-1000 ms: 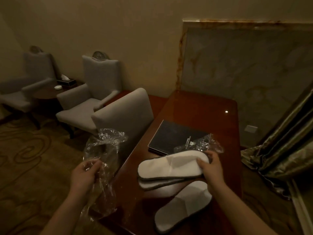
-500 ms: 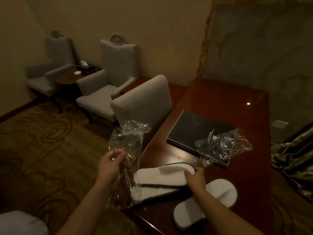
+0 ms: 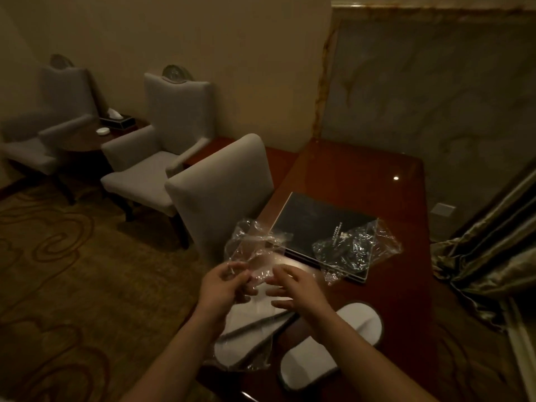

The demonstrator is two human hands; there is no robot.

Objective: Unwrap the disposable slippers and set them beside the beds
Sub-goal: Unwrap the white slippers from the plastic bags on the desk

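Observation:
White disposable slippers lie on the red-brown desk (image 3: 356, 175): a stacked pair (image 3: 249, 323) near the front-left corner, partly hidden by my arms, and a single slipper (image 3: 336, 340) to their right. My left hand (image 3: 223, 288) pinches a clear plastic wrapper (image 3: 255, 250) held up above the stacked pair. My right hand (image 3: 295, 288) hovers just right of it with fingers spread, touching or nearly touching the plastic; it holds nothing I can make out. A second crumpled wrapper (image 3: 353, 250) lies on a black folder (image 3: 316, 224).
A grey desk chair (image 3: 220, 192) stands against the desk's left side. Two grey armchairs (image 3: 156, 158) flank a small round table (image 3: 84, 137) with a tissue box at the far left. Curtains (image 3: 493, 250) hang at the right. Patterned carpet (image 3: 58, 271) covers the floor.
My right hand let go of the stacked slippers and rose to the wrapper. My left hand brought the wrapper in over the desk. The camera view shifted.

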